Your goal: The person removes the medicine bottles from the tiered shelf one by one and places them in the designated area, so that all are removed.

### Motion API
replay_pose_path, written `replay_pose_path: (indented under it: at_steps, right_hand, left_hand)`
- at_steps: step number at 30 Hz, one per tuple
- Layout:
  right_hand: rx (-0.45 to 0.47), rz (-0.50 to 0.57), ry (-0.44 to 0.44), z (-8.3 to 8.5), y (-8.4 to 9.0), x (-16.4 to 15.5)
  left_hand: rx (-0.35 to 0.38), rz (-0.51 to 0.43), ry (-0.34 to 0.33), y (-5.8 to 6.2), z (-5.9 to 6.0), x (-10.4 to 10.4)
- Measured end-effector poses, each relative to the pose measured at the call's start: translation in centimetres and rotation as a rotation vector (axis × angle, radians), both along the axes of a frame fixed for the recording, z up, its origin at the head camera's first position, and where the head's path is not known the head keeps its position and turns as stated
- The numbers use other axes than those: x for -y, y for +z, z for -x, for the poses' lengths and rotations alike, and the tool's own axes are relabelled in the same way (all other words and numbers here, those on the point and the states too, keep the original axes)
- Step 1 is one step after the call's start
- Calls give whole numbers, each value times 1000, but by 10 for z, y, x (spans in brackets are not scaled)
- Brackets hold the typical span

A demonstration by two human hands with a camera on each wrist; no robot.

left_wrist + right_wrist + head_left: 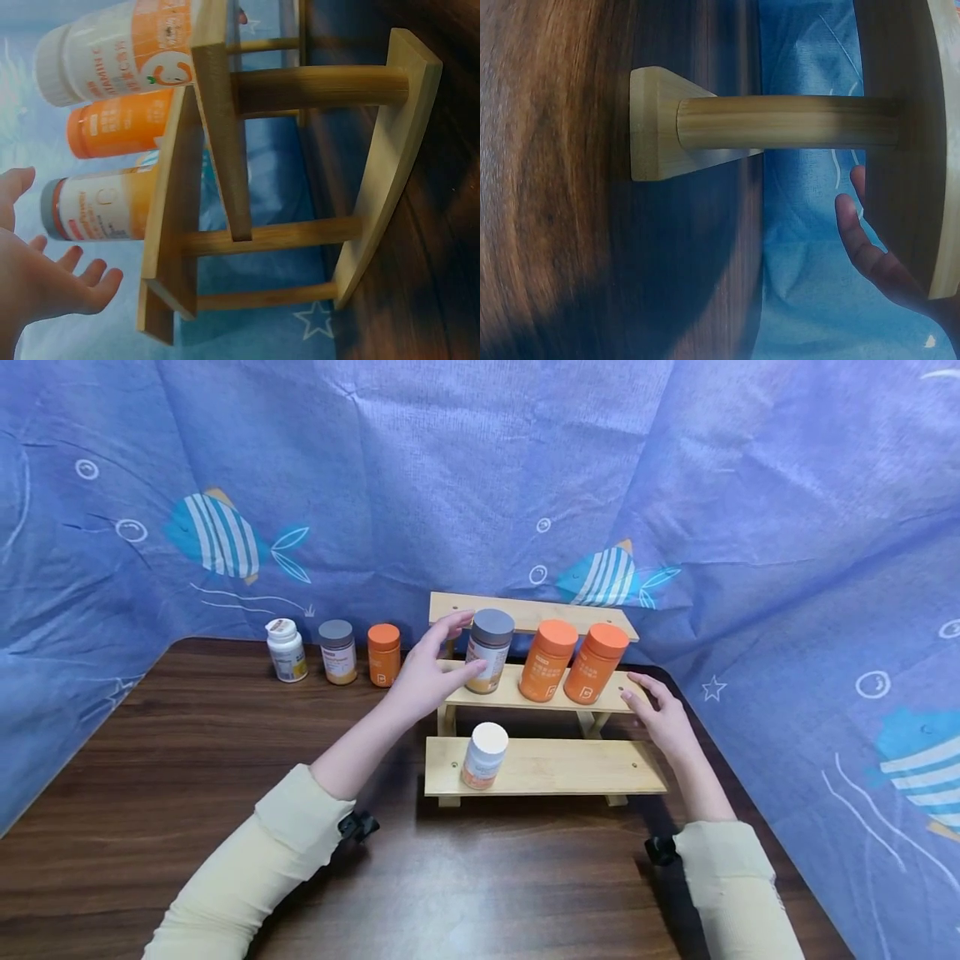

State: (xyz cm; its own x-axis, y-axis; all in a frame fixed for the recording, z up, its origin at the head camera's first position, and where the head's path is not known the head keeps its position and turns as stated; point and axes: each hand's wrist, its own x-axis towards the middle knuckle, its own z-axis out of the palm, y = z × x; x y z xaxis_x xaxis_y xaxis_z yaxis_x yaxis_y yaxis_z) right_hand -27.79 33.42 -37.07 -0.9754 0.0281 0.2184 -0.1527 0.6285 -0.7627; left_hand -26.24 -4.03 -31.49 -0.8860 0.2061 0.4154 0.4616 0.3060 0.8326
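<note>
The left hand [423, 681] is at the grey-lid bottle [489, 651], which stands upright at the left end of the middle step of the wooden rack [547, 766]. Its fingers are spread wide around the bottle's left side; the thumb seems to touch the label, but a firm grip cannot be told. Two orange bottles [573, 662] stand just beside it to the right on the same step. A white-lid bottle [484, 755] stands at the left end of the lowest step. The right hand [663, 714] rests at the right end of the rack with relaxed, straight fingers, holding nothing. Three more bottles [335, 651] stand in a row near the far edge of the table [180, 752], left of the rack.
</note>
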Motion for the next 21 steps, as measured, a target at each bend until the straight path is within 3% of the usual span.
replay_pose_path:
  at_steps: [8,14,21]
  right_hand:
    - [-31,19,35,-14,17,14]
    - [-32,8,31,-17,18,16]
    - [-29,10,29,-17,19,16]
  left_hand:
    - [-3,-27,-27,0,14,-11]
    - [-1,-41,-29,5,22,-15]
    - [56,-54,-24,10,26,-17]
